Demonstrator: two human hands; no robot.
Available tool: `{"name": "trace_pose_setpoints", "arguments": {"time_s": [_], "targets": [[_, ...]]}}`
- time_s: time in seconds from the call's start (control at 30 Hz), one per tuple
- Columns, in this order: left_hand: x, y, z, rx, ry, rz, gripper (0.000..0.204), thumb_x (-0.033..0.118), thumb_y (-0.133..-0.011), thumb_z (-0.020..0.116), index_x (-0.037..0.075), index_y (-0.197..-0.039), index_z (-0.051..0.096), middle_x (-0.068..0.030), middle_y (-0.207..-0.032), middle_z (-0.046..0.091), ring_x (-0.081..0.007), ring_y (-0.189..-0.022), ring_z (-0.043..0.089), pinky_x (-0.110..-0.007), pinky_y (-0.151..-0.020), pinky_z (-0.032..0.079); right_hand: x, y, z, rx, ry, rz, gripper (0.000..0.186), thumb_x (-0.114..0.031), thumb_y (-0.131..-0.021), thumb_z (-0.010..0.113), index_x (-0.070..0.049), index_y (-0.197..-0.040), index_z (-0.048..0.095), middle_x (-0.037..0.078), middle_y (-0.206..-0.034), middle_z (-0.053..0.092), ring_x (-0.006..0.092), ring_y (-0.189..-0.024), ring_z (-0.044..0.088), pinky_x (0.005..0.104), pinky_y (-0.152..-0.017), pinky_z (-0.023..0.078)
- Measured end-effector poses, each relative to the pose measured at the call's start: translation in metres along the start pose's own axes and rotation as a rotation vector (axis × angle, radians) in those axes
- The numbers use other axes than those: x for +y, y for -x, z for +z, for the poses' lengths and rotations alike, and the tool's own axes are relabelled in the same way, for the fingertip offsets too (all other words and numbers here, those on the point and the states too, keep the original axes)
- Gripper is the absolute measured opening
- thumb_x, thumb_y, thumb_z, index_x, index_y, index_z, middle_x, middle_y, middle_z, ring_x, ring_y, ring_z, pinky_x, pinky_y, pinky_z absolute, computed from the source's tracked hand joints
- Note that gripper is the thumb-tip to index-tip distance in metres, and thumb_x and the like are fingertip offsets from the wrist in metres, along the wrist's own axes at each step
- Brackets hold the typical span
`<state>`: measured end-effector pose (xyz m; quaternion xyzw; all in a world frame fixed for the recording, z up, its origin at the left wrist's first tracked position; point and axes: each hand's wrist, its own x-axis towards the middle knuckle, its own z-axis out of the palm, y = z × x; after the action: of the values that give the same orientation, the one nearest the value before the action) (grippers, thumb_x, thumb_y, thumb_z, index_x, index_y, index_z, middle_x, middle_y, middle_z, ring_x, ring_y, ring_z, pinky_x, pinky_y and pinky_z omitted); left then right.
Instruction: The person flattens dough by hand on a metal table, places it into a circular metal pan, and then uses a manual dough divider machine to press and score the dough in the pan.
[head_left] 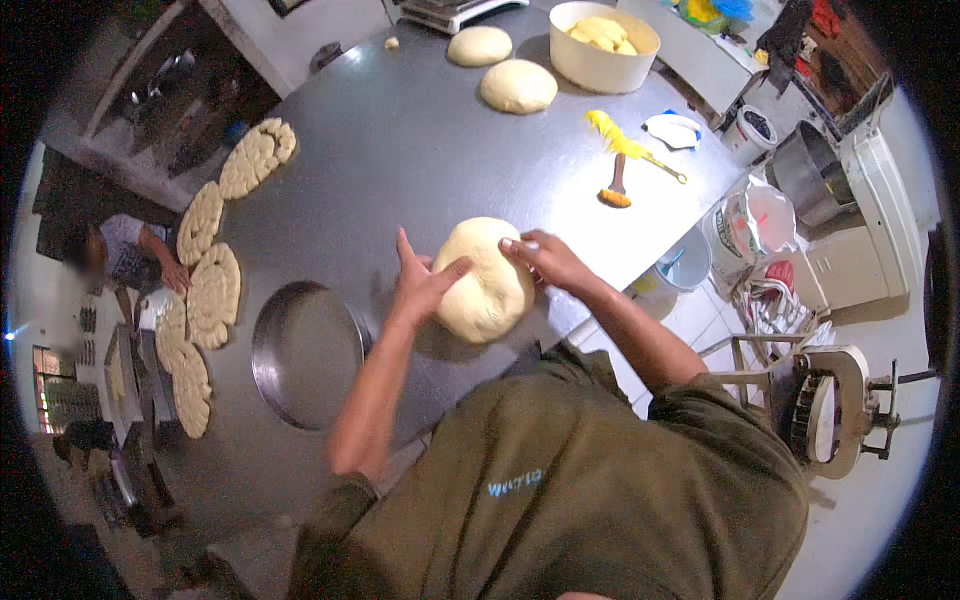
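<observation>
As I am watching from afar through the head camera, the person's left hand [420,286] and right hand [553,262] are grasping a large, round, pale-cream dough ball [482,300] between them. It is sitting near the body, over the near part of a broad, grey metal surface [380,160]; I cannot tell whether its underside is touching down. The left hand's grip is curving round the left side, its thumb lying across the front and its index finger pointing away from the body. The right hand's grip is holding the upper right edge.

To the left, a round, shiny-walled metal pan [310,355] is resting on the surface. Farther left, I am seeing flat, pale, segmented dough pieces [215,297] lying in a line, with a co-worker's hand [176,278] hovering or resting close beside them. Toward the far side, two smooth, cream dough rounds [518,87] are sitting near a round, white tub [600,78] that is holding yellow chunks [600,32]. A brown-handled brush with orange bristles [618,182] is lying nearer, right beside a yellow, slender-handled utensil [612,133].
</observation>
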<state>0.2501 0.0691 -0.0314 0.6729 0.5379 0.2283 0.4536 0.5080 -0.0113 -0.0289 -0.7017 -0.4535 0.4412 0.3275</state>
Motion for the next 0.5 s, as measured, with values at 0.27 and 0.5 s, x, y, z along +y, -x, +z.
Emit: {"name": "trace_pose_setpoints", "arguments": {"time_s": [0.27, 0.5], "targets": [[-0.027, 0.106, 0.051, 0.113, 0.865, -0.344, 0.109, 0.075, -0.095, 0.054, 0.011, -0.166, 0.0, -0.0163, -0.17, 0.02, -0.0353, -0.154, 0.029, -0.057, -0.123, 0.026, 0.039, -0.103, -0.014, -0.038, -0.619, 0.085, 0.085, -0.072, -0.099, 0.049, 0.005, -0.133, 0.058, 0.017, -0.102, 0.071, 0.0267, -0.092, 0.068, 0.0382, -0.097, 0.054], [-0.04, 0.072, 0.023, 0.016, 0.697, -0.303, 0.101, 0.07, -0.1, 0.051, 0.007, -0.166, 0.008, -0.0241, -0.165, 0.025, -0.0398, -0.148, 0.037, -0.054, -0.119, 0.035, 0.033, -0.075, 0.002, -0.131, -0.518, 0.135, 0.072, -0.064, -0.106, 0.04, 0.0, -0.137, 0.054, 0.017, -0.109, 0.068, 0.0248, -0.094, 0.066, 0.0402, -0.083, 0.056]]}}
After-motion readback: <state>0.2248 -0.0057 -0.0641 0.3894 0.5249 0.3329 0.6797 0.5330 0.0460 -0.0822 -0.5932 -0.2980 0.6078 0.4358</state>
